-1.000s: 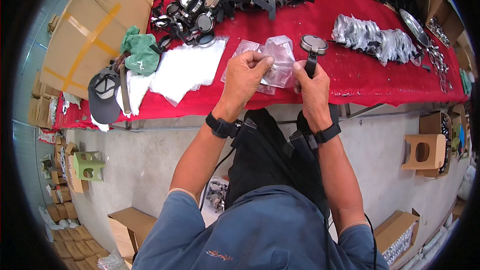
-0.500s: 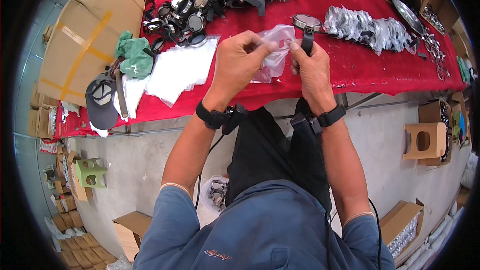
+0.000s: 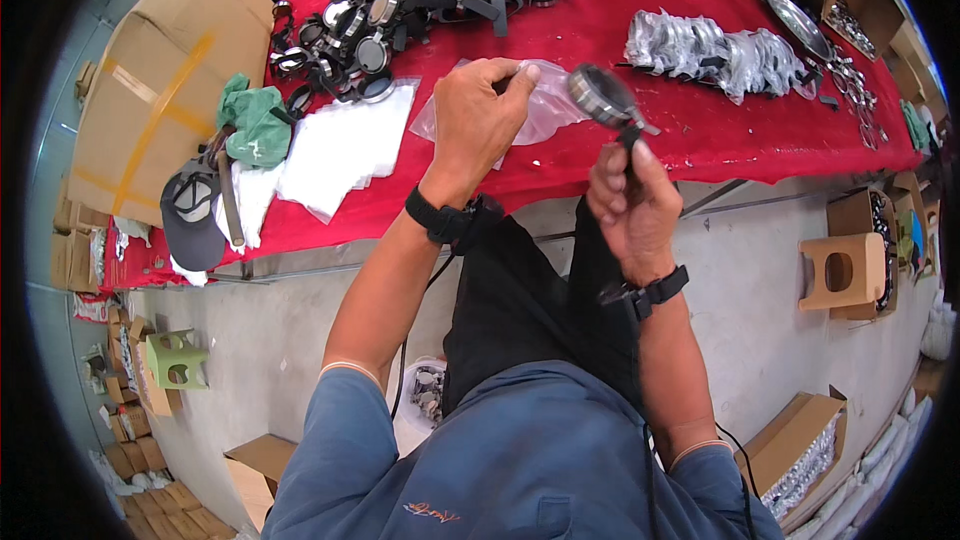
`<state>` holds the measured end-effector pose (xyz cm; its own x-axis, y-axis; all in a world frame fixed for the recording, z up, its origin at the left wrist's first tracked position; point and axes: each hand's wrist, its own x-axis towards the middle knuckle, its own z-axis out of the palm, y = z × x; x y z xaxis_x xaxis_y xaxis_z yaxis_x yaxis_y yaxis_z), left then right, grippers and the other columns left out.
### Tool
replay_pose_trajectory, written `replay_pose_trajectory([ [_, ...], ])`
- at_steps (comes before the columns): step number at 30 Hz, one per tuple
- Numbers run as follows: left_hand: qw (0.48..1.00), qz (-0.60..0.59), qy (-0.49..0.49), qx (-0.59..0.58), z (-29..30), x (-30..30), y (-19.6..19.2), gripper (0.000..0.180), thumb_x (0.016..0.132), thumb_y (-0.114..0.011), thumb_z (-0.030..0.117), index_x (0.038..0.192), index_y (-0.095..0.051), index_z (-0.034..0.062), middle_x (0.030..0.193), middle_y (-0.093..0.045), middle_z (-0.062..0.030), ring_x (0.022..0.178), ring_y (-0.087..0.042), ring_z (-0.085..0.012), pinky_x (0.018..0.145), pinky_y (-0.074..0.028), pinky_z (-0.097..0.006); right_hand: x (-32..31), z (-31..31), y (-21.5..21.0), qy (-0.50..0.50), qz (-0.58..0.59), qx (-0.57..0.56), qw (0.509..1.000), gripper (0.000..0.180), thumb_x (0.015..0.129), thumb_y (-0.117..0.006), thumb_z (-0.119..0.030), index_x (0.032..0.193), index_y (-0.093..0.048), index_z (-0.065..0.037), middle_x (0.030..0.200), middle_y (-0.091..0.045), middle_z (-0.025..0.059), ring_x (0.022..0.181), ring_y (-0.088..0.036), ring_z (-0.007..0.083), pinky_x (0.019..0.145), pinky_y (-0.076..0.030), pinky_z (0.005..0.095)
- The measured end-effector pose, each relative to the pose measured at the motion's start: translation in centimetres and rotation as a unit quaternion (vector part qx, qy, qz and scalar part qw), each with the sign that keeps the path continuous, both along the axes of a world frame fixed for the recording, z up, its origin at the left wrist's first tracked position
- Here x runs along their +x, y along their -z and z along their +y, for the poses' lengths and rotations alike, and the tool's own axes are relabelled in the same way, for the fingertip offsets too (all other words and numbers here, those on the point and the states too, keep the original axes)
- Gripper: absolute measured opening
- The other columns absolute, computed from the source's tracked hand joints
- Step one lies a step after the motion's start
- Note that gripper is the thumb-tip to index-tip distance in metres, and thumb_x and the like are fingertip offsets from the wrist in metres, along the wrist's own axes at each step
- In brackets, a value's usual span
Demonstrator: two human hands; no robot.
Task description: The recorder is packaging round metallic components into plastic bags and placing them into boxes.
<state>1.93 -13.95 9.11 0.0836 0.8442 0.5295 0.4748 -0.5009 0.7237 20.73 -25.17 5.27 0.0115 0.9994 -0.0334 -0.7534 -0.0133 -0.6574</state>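
My left hand [image 3: 480, 110] is closed, pinching a clear plastic bag [image 3: 550, 105] that spreads over the red cloth. Raised in my right hand [image 3: 632, 195] is a watch-like piece [image 3: 602, 95], a round metal case with a black strap. My right fingers are wrapped around the strap, and the case, blurred by motion, points up and to the left, beside the bag's right edge. A stack of flat clear bags [image 3: 340, 155] lies left of my left hand. Behind it is a heap of similar strapped pieces [image 3: 440, 5].
At the right, a row of bagged pieces [image 3: 715, 55] lies near a round metal tray [image 3: 798, 25]. A big carton [image 3: 165, 90], green cloth [image 3: 258, 120] and dark cap [image 3: 192, 210] fill the left side. A white bucket [image 3: 410, 420] stands below the table edge.
My right hand has pulled back, down and right, tilting the strapped piece and letting go of the bag. My left hand keeps the bag, which has spread open more flatly.
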Motion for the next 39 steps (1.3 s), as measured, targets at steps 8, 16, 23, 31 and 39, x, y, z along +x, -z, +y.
replay_pose_trajectory([
  [8,0.961,-0.094,0.163,-0.202,-0.2,0.2,0.2,0.030,0.105,-0.075,0.029,0.113,-0.083,0.0013,0.071,-0.067,0.0032,0.065,-0.058,-0.0029,0.055,-0.044,-0.023,-1.8,0.5,2.4,-0.050,0.199,-0.070,0.976,0.036,0.107,-0.059,-0.040,0.087,-0.061,-0.011,0.073,-0.044,-0.0026,0.055,-0.036,0.0083,0.046,-0.029,0.0274],
  [16,0.953,0.057,0.277,-0.111,0.3,0.2,-0.4,0.031,0.106,-0.073,0.029,0.118,-0.082,0.0018,0.082,-0.069,-0.0007,0.072,-0.057,-0.0071,0.061,-0.046,-0.029,-3.5,1.5,1.6,0.130,-0.602,0.049,0.786,0.036,0.101,-0.070,-0.033,0.092,-0.070,0.002,0.071,-0.068,0.0182,0.063,-0.066,0.0343,0.061,-0.050,0.0435],
  [23,0.933,-0.044,0.309,-0.180,-2.6,-0.9,0.8,0.033,0.108,-0.070,0.027,0.125,-0.079,0.0003,0.092,-0.072,-0.0034,0.083,-0.064,-0.0092,0.072,-0.053,-0.027,-2.8,2.7,1.5,0.183,-0.528,0.040,0.828,0.037,0.096,-0.074,-0.031,0.111,-0.072,0.002,0.090,-0.073,0.0278,0.086,-0.074,0.0431,0.073,-0.054,0.0473],
  [31,0.961,-0.072,0.193,-0.186,-3.0,0.1,3.4,0.022,0.095,-0.085,0.016,0.100,-0.066,0.0046,0.088,-0.064,0.0025,0.084,-0.057,-0.0063,0.075,-0.049,-0.025,-4.0,2.7,2.5,0.181,-0.538,0.085,0.819,0.022,0.084,-0.066,-0.007,0.104,-0.063,0.002,0.087,-0.064,0.0233,0.079,-0.066,0.0438,0.073,-0.053,0.0484],
  [39,0.934,-0.212,0.135,-0.254,-0.3,3.8,4.1,0.021,0.090,-0.087,0.006,0.095,-0.066,0.0081,0.093,-0.065,0.0029,0.083,-0.059,-0.0062,0.071,-0.049,-0.023,-2.1,6.4,1.4,0.124,-0.501,0.059,0.855,0.031,0.085,-0.066,-0.009,0.113,-0.061,0.005,0.098,-0.068,0.0278,0.090,-0.069,0.0446,0.082,-0.054,0.0505],
])
